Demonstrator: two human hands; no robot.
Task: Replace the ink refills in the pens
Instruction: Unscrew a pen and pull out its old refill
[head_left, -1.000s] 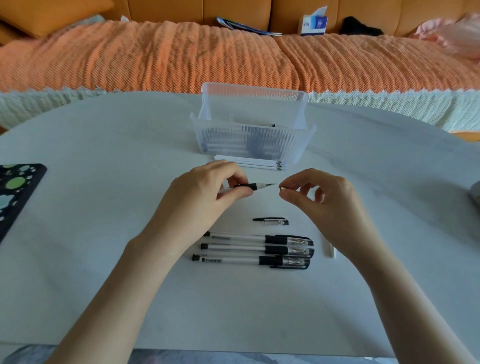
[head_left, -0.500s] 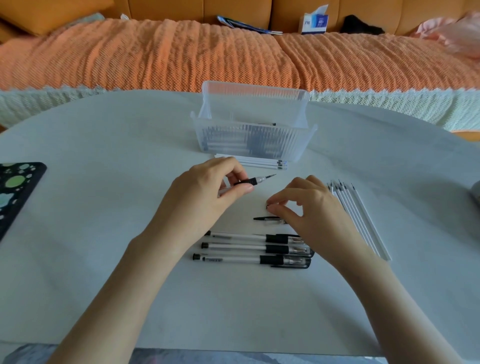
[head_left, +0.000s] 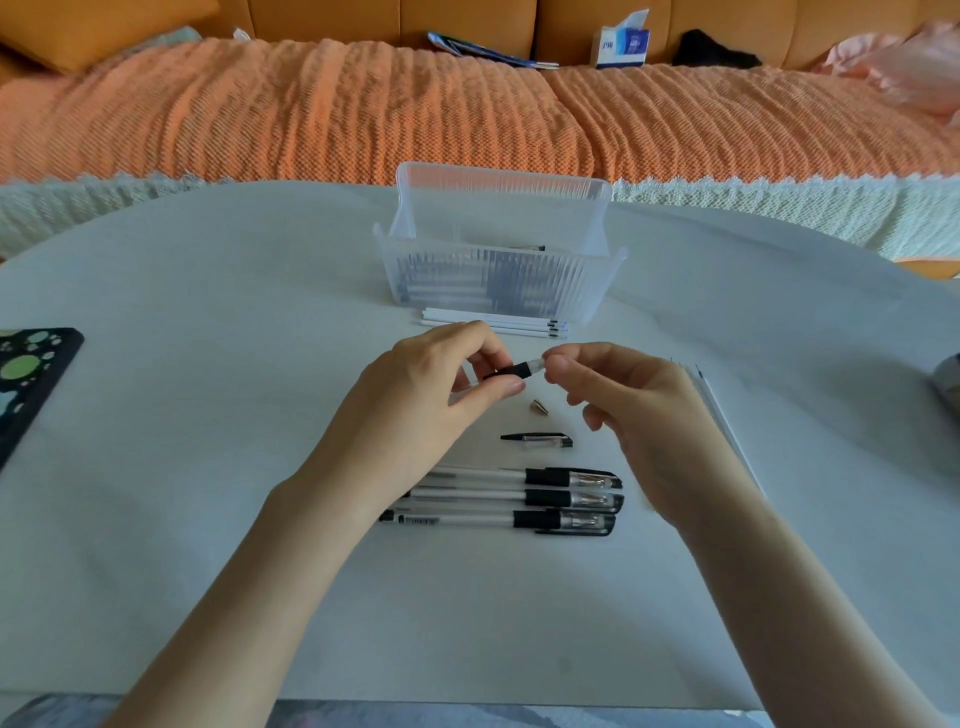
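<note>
Grips the pen (head_left: 511, 370) in the left hand (head_left: 426, 395), thumb and curled fingers closed round the barrel, with the black grip section poking out to the right. Holds it roughly level just above the table (head_left: 208, 467), between the 2 hands, a little far of the table's middle. Pinches the pen's clear front end with the right hand (head_left: 634, 410), thumb and forefinger closed on it and the other fingers loosely curled. Cannot tell whether barrel or refill sits under those fingertips.

Just near of the held pen, on the table: 1 small metal cone tip (head_left: 538, 406), lying loose and touching nothing. Nearer again: 1 pen cap (head_left: 537, 440) with a black clip and a clear body, lying left to right. Nearer still: 3 capped pens (head_left: 498, 498), side by side and parallel, caps to the right, left ends hidden under the left wrist.

Far of the hands: a clear ribbed plastic box (head_left: 493, 291), with dark and pale lengths showing dimly through its wall. Just beside its near wall: a small bunch of white refills (head_left: 493, 325), tips to the right. To the right, half hidden behind the right hand: a second row of refills (head_left: 719, 410), running near to far.

At the left edge: a black pad with green spots (head_left: 26, 374). At the right edge: a grey object (head_left: 948, 384), cut off, too little shown to name. Beyond the table: a sofa with an orange cover (head_left: 363, 114) and, at its far back, a tissue box (head_left: 621, 47).
</note>
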